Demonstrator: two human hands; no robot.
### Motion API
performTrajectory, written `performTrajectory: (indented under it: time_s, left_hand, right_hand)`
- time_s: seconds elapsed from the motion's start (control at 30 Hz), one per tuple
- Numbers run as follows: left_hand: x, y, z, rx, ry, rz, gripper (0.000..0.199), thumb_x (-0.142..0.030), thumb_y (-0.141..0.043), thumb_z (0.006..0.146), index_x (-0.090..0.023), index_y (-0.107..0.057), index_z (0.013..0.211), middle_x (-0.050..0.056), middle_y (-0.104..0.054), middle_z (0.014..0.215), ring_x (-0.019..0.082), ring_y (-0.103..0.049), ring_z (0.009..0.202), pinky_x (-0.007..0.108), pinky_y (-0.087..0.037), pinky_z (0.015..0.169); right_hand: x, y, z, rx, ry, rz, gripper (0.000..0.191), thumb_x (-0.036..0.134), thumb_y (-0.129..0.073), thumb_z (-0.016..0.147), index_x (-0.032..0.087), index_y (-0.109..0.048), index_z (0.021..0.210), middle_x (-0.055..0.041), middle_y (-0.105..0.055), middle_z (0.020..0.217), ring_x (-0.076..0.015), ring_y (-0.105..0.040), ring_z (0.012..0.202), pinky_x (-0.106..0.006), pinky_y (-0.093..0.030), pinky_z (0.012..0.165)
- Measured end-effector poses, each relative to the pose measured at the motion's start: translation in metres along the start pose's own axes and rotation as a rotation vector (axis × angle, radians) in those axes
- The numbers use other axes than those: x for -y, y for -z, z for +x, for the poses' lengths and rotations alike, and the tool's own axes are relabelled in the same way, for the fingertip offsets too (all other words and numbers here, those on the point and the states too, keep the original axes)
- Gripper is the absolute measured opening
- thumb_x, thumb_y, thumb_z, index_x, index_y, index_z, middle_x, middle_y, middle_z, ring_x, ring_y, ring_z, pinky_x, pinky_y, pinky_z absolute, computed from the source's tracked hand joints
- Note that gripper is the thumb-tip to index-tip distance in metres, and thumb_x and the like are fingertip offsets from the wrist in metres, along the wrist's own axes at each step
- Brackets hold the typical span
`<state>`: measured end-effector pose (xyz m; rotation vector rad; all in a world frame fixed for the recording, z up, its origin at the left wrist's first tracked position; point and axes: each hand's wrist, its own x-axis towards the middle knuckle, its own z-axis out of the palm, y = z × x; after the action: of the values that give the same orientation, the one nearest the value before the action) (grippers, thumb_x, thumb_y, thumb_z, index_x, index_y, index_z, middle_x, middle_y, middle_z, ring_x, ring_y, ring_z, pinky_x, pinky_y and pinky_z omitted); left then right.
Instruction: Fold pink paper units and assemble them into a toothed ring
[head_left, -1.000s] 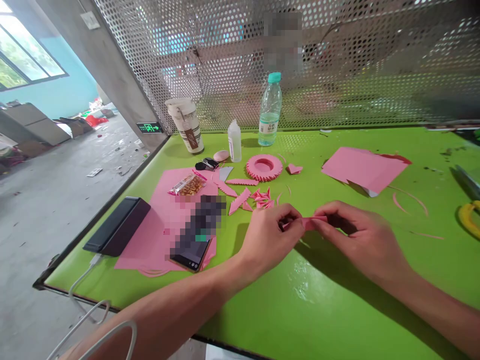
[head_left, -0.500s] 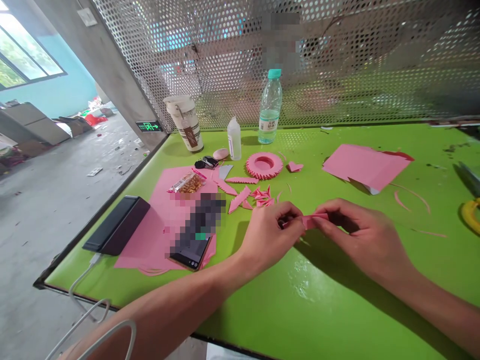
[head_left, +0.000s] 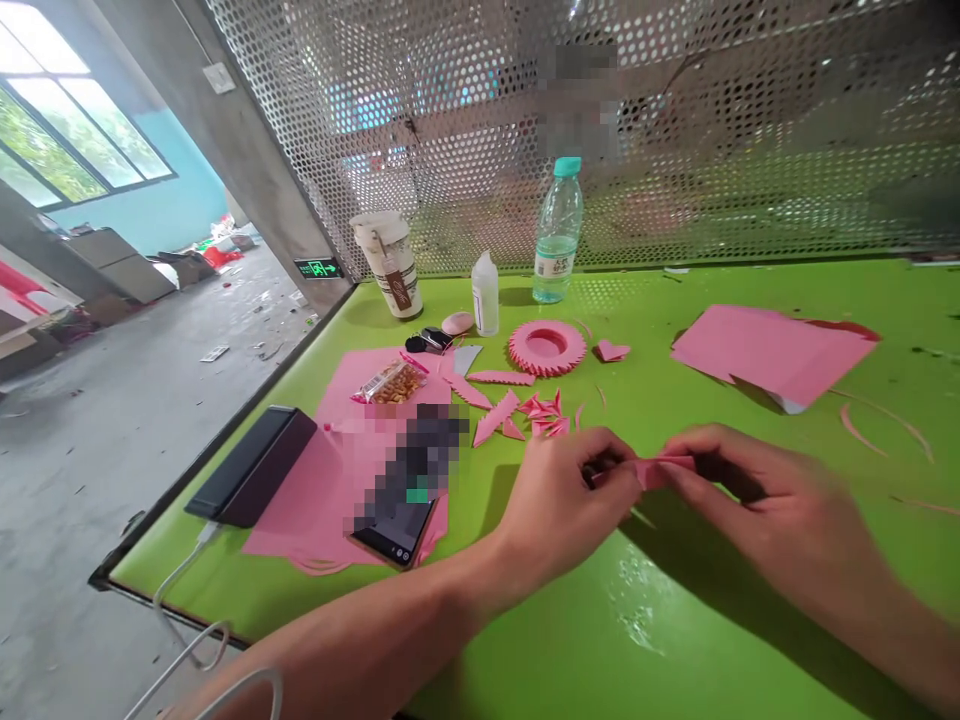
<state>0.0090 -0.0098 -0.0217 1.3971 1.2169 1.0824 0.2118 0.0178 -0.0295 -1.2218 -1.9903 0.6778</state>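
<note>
My left hand (head_left: pixel 564 503) and my right hand (head_left: pixel 757 510) pinch a small folded strip of pink paper (head_left: pixel 664 472) between them, above the green table (head_left: pixel 675 600). Its left end is hidden by my left fingers. Nearest my left hand lies a scatter of small folded pink paper pieces (head_left: pixel 544 415). Behind them stands a ring of folded pink paper (head_left: pixel 547 347), with a heart-shaped pink piece (head_left: pixel 612 351) beside it. A loose pink sheet (head_left: pixel 772 355) lies beyond my right hand.
A large pink sheet (head_left: pixel 322 500) lies at the left under a blurred-out phone (head_left: pixel 397 510) and a snack packet (head_left: pixel 388 383). A black power bank (head_left: pixel 251 465) sits near the table's left edge. A water bottle (head_left: pixel 558 240), glue bottle (head_left: pixel 485 295) and paper cup (head_left: pixel 388 265) stand before a perforated metal screen (head_left: pixel 675 130).
The whole scene has shifted slightly right and down in view as my head moved. My hands still pinch the pink strip, and my right hand looks blurred.
</note>
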Motion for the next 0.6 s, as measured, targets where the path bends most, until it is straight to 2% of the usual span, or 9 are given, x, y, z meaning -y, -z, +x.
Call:
performTrajectory:
  time_s: [0.2, 0.37, 0.6]
  left_hand:
    - [0.0, 0.001, 0.001, 0.014, -0.005, -0.033, 0.008, -0.019, -0.063, 0.084, -0.018, -0.069, 0.079, -0.001, -0.067, 0.064, 0.012, -0.067, 0.056, 0.021, -0.05, 0.051]
    - [-0.002, 0.004, 0.0, 0.048, 0.065, -0.101, 0.007, -0.019, -0.063, 0.082, -0.017, -0.07, 0.081, -0.002, -0.067, 0.064, 0.013, -0.068, 0.056, 0.02, -0.05, 0.049]
    - [-0.004, 0.006, -0.001, 0.066, 0.12, -0.132, 0.011, -0.023, -0.065, 0.085, -0.016, -0.072, 0.083, -0.002, -0.066, 0.06, 0.013, -0.066, 0.056, 0.019, -0.048, 0.049]
  right_hand:
    - [0.007, -0.001, -0.001, -0.005, 0.016, 0.051, 0.023, 0.046, -0.071, 0.098, 0.025, -0.075, 0.09, -0.0027, -0.076, 0.079, -0.0213, -0.068, 0.067, -0.03, -0.053, 0.06]
    - [0.016, -0.003, -0.001, -0.019, 0.022, 0.105, 0.014, 0.035, -0.07, 0.099, 0.024, -0.074, 0.09, -0.0011, -0.075, 0.079, -0.019, -0.067, 0.07, -0.029, -0.051, 0.064]
    - [0.018, -0.005, 0.001, -0.016, 0.001, 0.215, 0.015, 0.028, -0.067, 0.099, 0.02, -0.072, 0.089, -0.001, -0.072, 0.078, -0.0163, -0.064, 0.068, -0.027, -0.05, 0.063]
